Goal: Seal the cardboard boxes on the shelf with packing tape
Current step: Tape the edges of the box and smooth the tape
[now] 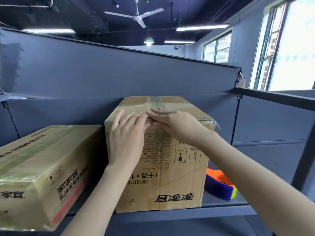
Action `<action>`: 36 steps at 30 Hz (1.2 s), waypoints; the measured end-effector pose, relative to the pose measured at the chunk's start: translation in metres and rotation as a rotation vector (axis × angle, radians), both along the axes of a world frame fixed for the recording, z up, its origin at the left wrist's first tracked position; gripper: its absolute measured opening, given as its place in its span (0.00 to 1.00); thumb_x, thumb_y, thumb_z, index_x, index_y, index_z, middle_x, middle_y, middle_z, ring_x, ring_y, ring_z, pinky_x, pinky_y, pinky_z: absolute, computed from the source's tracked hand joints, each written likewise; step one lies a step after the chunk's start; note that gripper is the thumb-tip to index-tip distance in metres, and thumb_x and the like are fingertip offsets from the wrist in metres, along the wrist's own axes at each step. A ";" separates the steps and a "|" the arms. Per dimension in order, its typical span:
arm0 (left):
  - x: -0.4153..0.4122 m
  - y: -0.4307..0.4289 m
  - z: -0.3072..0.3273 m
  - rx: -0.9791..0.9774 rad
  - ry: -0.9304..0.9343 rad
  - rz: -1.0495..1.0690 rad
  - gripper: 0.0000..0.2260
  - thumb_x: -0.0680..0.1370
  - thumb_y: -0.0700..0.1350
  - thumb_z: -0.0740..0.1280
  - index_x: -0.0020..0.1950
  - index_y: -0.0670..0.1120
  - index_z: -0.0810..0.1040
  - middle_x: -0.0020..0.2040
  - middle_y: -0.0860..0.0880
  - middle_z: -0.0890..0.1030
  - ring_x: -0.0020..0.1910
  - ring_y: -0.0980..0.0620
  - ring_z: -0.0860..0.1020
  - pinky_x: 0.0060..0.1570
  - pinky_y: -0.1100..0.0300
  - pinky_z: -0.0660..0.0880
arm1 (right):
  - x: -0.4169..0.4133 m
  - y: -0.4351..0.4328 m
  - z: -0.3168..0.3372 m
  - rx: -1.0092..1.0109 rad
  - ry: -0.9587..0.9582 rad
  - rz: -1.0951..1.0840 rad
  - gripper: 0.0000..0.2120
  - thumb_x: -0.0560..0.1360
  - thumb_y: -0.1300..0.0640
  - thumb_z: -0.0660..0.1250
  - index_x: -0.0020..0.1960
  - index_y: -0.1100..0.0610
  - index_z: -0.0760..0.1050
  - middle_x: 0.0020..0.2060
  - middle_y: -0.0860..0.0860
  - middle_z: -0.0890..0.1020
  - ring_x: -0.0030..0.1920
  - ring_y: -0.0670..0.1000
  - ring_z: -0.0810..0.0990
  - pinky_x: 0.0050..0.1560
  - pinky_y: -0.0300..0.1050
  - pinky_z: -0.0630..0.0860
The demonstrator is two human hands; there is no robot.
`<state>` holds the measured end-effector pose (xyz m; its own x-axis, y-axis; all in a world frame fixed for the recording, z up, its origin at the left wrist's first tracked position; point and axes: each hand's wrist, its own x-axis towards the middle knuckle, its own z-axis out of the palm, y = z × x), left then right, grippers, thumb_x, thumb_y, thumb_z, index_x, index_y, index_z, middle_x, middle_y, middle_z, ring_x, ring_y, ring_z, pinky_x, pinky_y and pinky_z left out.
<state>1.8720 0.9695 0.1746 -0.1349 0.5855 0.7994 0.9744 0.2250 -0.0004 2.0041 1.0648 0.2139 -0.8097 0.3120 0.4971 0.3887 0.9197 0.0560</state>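
A tall cardboard box (179, 181) stands on the shelf, printed upside down, with clear tape running along its closed top seam (157, 102). My left hand (127, 137) lies flat on the upper front face, fingers straight. My right hand (172, 122) presses with straight fingers on the top front edge, fingertips meeting those of the left hand over the tape end. A second, lower box (42, 167) wrapped in shiny tape sits to the left, angled past the shelf's front.
An orange, purple and yellow tape dispenser (219, 184) lies on the shelf right of the tall box. The grey shelf board (221, 210) has a back panel (119, 77) behind and a metal upright (305, 164) at the right.
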 end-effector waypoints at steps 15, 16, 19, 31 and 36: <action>0.080 0.055 0.016 -0.085 0.038 -0.270 0.14 0.77 0.43 0.65 0.63 0.44 0.76 0.62 0.47 0.76 0.65 0.48 0.72 0.64 0.59 0.59 | 0.096 0.059 -0.003 -0.272 0.282 -0.038 0.11 0.78 0.57 0.63 0.58 0.55 0.80 0.54 0.49 0.82 0.54 0.43 0.79 0.52 0.28 0.69; 0.085 0.057 0.016 -0.053 0.034 -0.289 0.13 0.76 0.41 0.67 0.60 0.44 0.79 0.60 0.47 0.78 0.63 0.49 0.74 0.63 0.60 0.60 | 0.101 0.063 -0.005 -0.347 0.308 -0.008 0.12 0.78 0.58 0.62 0.58 0.57 0.79 0.52 0.51 0.83 0.51 0.43 0.80 0.50 0.27 0.70; 0.100 0.065 0.017 -0.076 -0.031 -0.328 0.15 0.79 0.47 0.63 0.64 0.47 0.76 0.65 0.52 0.74 0.67 0.55 0.69 0.65 0.65 0.59 | 0.115 0.070 -0.016 -0.661 0.475 0.083 0.12 0.79 0.63 0.59 0.58 0.65 0.77 0.50 0.56 0.83 0.50 0.48 0.81 0.51 0.35 0.77; 0.115 0.080 0.016 -0.097 -0.082 -0.273 0.17 0.76 0.54 0.64 0.64 0.55 0.75 0.65 0.59 0.74 0.66 0.62 0.69 0.59 0.63 0.68 | 0.133 0.086 -0.023 -0.748 0.299 0.277 0.05 0.76 0.65 0.64 0.42 0.65 0.77 0.34 0.54 0.81 0.35 0.45 0.80 0.41 0.34 0.76; 0.114 0.078 0.014 -0.119 -0.060 -0.276 0.16 0.77 0.51 0.62 0.66 0.54 0.74 0.66 0.58 0.73 0.67 0.61 0.68 0.63 0.64 0.64 | 0.128 0.089 -0.020 -0.805 0.303 0.334 0.04 0.72 0.63 0.68 0.40 0.64 0.78 0.32 0.56 0.81 0.33 0.47 0.80 0.40 0.35 0.77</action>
<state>1.9863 1.0472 0.1883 -0.0030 0.6959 0.7181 0.9978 -0.0460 0.0487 2.1325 1.1543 0.1937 -0.7904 0.4291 0.4373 -0.0105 0.7042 -0.7100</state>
